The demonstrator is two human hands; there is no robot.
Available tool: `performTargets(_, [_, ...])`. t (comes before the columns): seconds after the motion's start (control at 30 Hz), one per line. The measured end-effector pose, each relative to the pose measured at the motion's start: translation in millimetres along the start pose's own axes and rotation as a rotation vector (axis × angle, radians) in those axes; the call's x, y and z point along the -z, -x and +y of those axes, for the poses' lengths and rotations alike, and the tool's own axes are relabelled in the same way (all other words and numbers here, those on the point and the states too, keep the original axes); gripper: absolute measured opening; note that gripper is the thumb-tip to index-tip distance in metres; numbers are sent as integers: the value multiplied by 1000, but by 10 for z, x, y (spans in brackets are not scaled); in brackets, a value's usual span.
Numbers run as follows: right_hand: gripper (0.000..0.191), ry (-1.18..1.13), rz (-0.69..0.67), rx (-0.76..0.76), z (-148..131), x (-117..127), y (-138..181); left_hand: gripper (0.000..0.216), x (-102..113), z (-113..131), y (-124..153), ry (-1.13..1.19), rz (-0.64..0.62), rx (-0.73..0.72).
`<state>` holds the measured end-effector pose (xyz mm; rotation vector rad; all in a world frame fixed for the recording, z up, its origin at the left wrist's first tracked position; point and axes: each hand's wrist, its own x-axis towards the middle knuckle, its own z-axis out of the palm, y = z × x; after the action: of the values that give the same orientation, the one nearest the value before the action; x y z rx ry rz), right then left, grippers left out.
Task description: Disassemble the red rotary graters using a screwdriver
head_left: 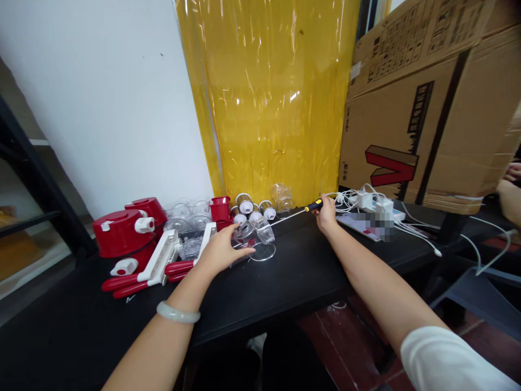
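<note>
My left hand (222, 251) rests on the black table (285, 282), its fingers curled round a clear plastic part (248, 232) beside a clear disc (262, 252). My right hand (325, 213) reaches to the back of the table and grips the yellow-and-black handle of a screwdriver (314, 206), whose thin shaft points left toward the clear parts. A pale bangle (178, 313) sits on my left wrist.
Red lids (122, 231), red-and-white handled parts (154, 266), clear cups (191, 214) and metal-capped pieces (248, 206) crowd the back left. White chargers and cables (370, 203) lie right. A cardboard box (431, 108) and yellow sheet (268, 98) stand behind. Another person's hand (513, 172) shows at far right.
</note>
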<state>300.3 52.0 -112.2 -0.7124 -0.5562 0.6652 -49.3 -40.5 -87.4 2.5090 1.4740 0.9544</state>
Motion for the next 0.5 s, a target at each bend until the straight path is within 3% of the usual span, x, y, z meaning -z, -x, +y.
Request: performTargets(0.5, [44,-208,2,-54,-110,-54,106,87,-1,0,3,9,-3,4])
